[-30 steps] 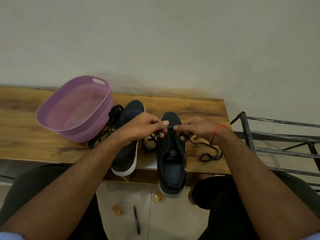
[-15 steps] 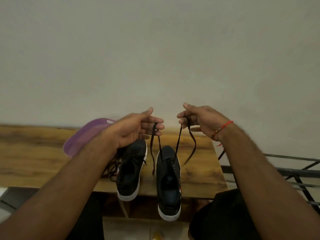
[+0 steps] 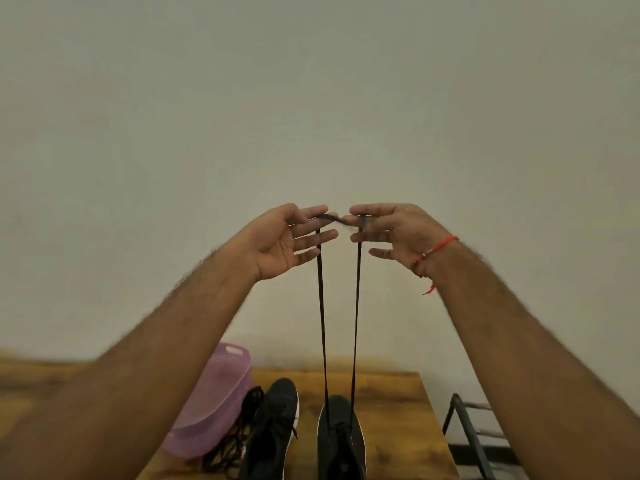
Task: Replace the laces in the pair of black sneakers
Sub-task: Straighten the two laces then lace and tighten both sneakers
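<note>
Both arms reach up and away in front of a plain pale wall. The left hand and the right hand are raised side by side, fingertips nearly meeting, each pinching one end of a black lace between thumb and forefinger while the other fingers stay loosely spread. The lace ends between the hands are smeared by motion, so the tips cannot be made out. From the hands two taut strands drop almost straight down to the right sneaker, which stands on the wooden tabletop; its near part is cut off by the bottom edge, and the eyelets are too dark to read. Just left of it stands the left sneaker, also cropped at the bottom. A loose tangle of black laces lies against that shoe's left side, touching a purple basket, which the left forearm largely covers. A red thread bracelet circles the right wrist. At the right edge a dark metal rack is partly visible, blurred.
</note>
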Tool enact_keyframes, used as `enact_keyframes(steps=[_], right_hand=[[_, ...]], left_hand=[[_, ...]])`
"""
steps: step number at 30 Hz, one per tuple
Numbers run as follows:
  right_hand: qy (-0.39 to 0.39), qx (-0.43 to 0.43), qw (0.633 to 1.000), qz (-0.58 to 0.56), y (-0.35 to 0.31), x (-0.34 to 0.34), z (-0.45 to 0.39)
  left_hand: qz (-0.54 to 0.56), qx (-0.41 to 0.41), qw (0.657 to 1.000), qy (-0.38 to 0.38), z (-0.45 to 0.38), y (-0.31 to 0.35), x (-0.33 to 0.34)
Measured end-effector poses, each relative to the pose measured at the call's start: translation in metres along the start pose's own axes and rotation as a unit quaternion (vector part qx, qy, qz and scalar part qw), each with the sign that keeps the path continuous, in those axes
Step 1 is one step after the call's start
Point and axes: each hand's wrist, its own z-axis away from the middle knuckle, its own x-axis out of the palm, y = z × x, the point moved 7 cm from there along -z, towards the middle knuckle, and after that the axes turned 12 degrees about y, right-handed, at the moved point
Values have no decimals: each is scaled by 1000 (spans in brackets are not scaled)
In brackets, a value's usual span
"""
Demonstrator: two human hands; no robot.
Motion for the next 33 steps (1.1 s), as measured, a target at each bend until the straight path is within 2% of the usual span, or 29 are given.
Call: enact_keyframes(steps=[3, 6, 9, 12, 20, 26, 33], right_hand=[[19, -43, 999, -3, -26, -3, -1], [75, -89, 993, 7, -51, -8, -2], [138, -136, 980, 37, -64, -12, -6], [146, -156, 975, 62, -65, -9, -11], [233, -211, 949, 38, -77, -23, -23], [225, -201, 953, 40, -77, -21, -33], [240, -210, 941, 114, -89, -16, -32]], left_hand=[[-10, 38, 999, 11, 3, 27, 8], [-45, 83, 994, 48, 5, 45, 13], [-124, 141, 975, 119, 6, 55, 13], [-169, 201, 948, 179, 6, 61, 14], [-159, 280, 922, 215, 2, 79, 21], [-122, 298, 916, 241, -7, 84, 18], [-256, 351, 854, 284, -5, 102, 24]])
